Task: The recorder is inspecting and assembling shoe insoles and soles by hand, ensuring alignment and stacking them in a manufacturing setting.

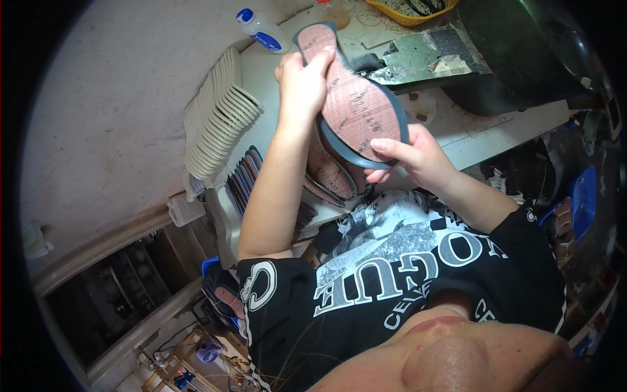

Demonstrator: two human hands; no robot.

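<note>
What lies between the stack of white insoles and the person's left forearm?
In the head view, a row of dark insoles stands on edge there. The left hand holds a reddish sole.

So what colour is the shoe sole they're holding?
Pinkish-brown sole with a grey-blue rim, in the head view.

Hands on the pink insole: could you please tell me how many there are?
2. The left hand grips the pink insole near its far end, and the right hand pinches its near end with thumb on top. No other hands are in view.
</note>
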